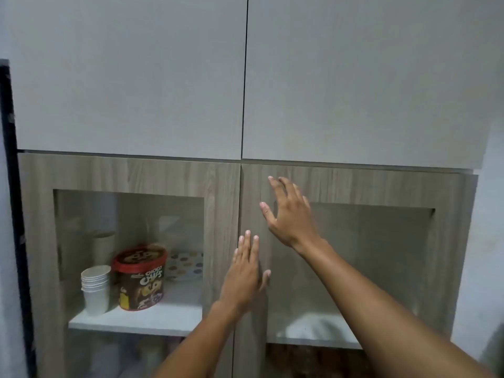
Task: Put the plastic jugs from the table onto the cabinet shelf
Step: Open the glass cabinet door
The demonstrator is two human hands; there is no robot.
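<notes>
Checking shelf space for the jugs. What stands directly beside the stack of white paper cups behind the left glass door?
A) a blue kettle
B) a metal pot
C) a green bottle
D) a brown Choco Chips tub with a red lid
D: the brown tub with a red lid stands right beside the white paper cups on the white shelf.

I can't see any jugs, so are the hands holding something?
No, nothing is held. Both the left hand and the right hand are open and empty, fingers spread, against the wooden cabinet doors.
</notes>
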